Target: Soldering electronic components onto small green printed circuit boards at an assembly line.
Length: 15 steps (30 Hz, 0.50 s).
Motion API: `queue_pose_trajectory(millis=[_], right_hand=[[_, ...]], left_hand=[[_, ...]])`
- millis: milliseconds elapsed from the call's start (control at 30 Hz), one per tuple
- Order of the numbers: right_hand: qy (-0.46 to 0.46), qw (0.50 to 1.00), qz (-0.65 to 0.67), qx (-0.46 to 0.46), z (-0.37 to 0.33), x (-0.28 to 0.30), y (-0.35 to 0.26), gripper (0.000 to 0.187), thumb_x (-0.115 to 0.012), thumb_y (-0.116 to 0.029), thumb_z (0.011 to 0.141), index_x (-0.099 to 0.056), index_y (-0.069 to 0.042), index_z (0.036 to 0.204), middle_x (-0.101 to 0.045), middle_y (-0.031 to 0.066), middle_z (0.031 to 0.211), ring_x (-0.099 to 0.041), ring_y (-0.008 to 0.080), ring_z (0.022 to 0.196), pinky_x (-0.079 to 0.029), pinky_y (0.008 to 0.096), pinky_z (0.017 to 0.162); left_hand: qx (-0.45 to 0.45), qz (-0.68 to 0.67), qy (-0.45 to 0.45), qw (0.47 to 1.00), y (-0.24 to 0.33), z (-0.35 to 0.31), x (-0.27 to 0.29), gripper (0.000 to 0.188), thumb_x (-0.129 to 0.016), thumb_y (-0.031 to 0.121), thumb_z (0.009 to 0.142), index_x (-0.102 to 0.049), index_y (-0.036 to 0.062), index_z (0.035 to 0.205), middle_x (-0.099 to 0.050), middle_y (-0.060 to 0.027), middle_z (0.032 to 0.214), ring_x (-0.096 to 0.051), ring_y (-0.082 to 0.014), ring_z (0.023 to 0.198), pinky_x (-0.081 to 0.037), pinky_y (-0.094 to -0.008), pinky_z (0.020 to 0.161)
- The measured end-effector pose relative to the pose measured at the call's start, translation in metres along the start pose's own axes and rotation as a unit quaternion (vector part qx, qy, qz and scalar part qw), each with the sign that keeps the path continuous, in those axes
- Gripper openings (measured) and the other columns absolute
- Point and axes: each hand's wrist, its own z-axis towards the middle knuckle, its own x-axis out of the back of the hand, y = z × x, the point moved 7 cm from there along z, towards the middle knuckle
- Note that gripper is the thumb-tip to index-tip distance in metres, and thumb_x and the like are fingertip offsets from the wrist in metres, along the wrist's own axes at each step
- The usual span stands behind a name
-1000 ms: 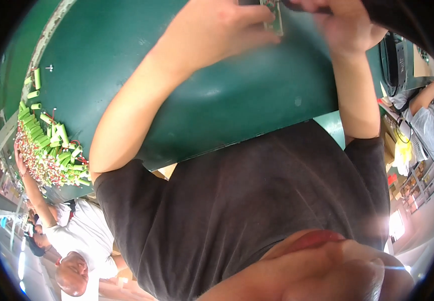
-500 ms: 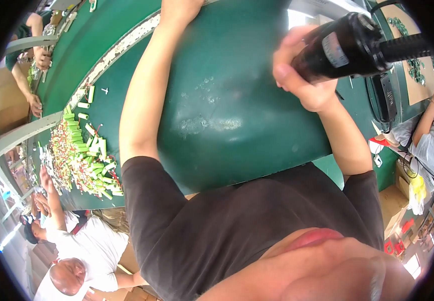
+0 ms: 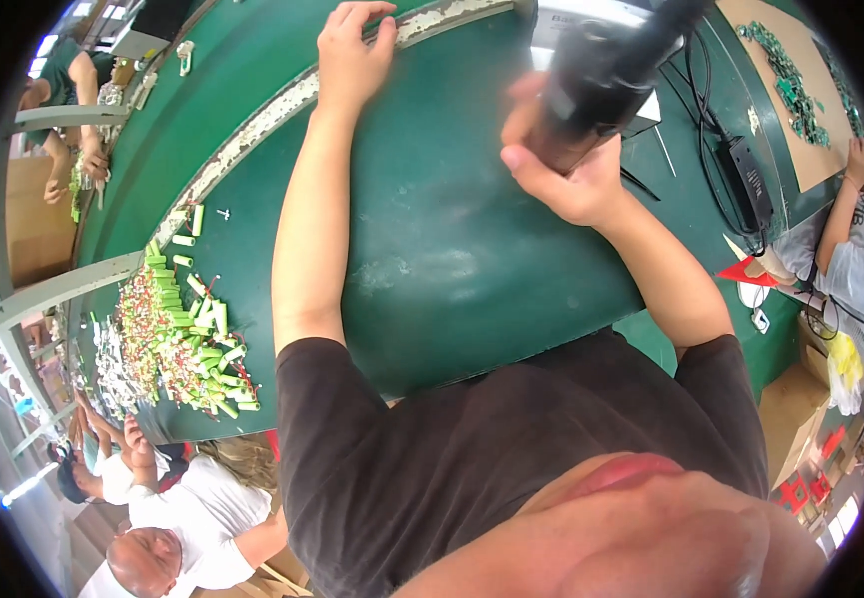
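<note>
My right hand [image 3: 573,184] is wrapped round a thick black cylindrical tool [image 3: 599,85] with a cord at its upper end. It is held up over the green work table [image 3: 422,269]; its lower end is hidden by my fingers and blurred. My left hand [image 3: 354,58] rests by the worn pale rail [image 3: 292,105] at the table's far side. Its thumb and fingers are apart and slightly bent, with nothing between them.
Green cylindrical cells [image 3: 187,334] with red wires lie heaped at the left. Far right are a black power adapter [image 3: 746,184] with cables and a cardboard sheet [image 3: 821,164] of green circuit boards. A white box [image 3: 551,30] stands behind the tool. Other people work on both sides.
The view has shifted, bringing my whole left hand into sight. My right hand and the black tool have moved left, and the tool's cord end now points up rather than to the right.
</note>
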Motion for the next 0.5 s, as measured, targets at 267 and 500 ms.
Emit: queue_pose_trajectory(millis=[267,500], right_hand=[[0.043,0.988,-0.146,0.020,-0.007,-0.003,0.022,0.052,-0.079,-0.008,0.084,-0.053,0.000,0.128,-0.055,0.0054,0.090,-0.054,0.0146,0.078,-0.046,0.0275,0.072],[0.105,0.983,-0.142,0.039,-0.006,0.006,0.018,0.050,-0.074,-0.005,0.081,-0.053,-0.001,0.126,-0.055,0.0071,0.099,-0.054,0.0192,0.086,-0.047,0.0303,0.079]], left_hand=[[0.126,-0.091,-0.024,0.988,-0.021,-0.014,0.000,0.035,-0.081,0.014,0.077,-0.073,0.0020,0.109,-0.077,-0.0119,0.095,-0.073,-0.0274,0.086,-0.056,-0.0375,0.084],[0.242,-0.156,0.032,0.957,-0.041,-0.018,0.001,0.021,-0.067,0.021,0.097,-0.075,0.0062,0.109,-0.076,-0.0061,0.091,-0.070,-0.0151,0.087,-0.054,-0.0312,0.084]])
